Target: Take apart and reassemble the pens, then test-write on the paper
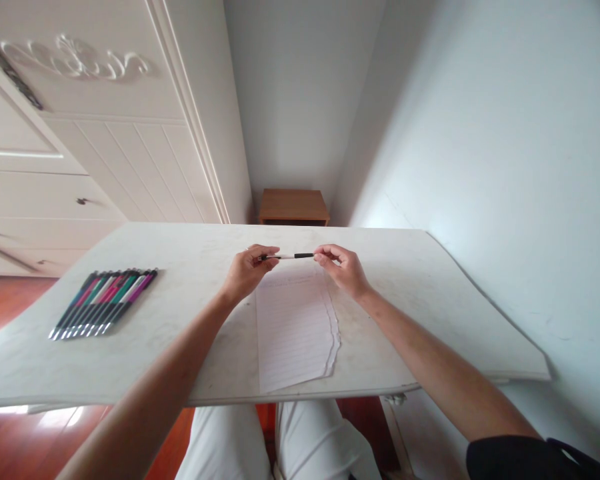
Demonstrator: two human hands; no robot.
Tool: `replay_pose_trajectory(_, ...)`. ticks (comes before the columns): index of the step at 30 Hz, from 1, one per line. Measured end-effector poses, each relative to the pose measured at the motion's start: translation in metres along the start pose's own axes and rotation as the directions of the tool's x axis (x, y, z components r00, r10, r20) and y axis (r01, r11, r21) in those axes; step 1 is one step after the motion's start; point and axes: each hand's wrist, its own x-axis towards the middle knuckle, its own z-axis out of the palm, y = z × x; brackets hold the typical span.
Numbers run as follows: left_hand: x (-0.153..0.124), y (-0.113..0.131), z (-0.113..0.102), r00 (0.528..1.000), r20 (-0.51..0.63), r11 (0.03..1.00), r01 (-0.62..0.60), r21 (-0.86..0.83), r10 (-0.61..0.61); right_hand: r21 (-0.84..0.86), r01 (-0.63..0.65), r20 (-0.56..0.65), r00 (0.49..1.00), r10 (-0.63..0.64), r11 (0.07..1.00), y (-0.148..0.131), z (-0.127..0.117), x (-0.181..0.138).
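Observation:
A thin pen (pixel 291 256) with a white middle and black ends is held level between both hands, above the far end of a small stack of lined paper (pixel 293 330). My left hand (pixel 247 272) pinches its left end with closed fingers. My right hand (pixel 341 268) pinches its right end the same way. The paper sheets lie on the white table (pixel 420 313), their right edges torn and uneven.
A row of several pens (pixel 105 301) in teal, pink and purple lies side by side at the table's left. White cabinets with drawers (pixel 40 200) stand left. A wooden nightstand (pixel 293 207) sits beyond the table, and a white wall runs along the right.

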Motion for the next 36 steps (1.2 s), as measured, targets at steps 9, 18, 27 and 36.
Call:
replay_pose_trajectory(9, 0.0, 0.001, 0.001, 0.987, -0.1, 0.986, 0.115, -0.119, -0.127, -0.002, 0.015, 0.023, 1.0, -0.015, 1.0, 0.0, 0.002, -0.001)
replay_pose_trajectory(18, -0.006, 0.001, 0.0, 0.992, -0.092, 0.969, 0.107, 0.223, -0.088, -0.02, 0.028, 0.042, 0.999, -0.027, 0.999, -0.001, 0.001, -0.001)
replay_pose_trajectory(27, -0.013, 0.009, 0.006, 1.0, -0.02, 0.963, 0.002, 0.271, 0.003, -0.036, 0.057, 0.178, 0.983, -0.05, 0.998, -0.002, 0.01, -0.005)
replay_pose_trajectory(36, -0.014, 0.031, 0.003, 0.993, 0.103, 0.892, 0.009, 0.453, -0.063, -0.007, 0.06, 0.084, 0.995, -0.059, 0.998, -0.004, 0.009, -0.005)
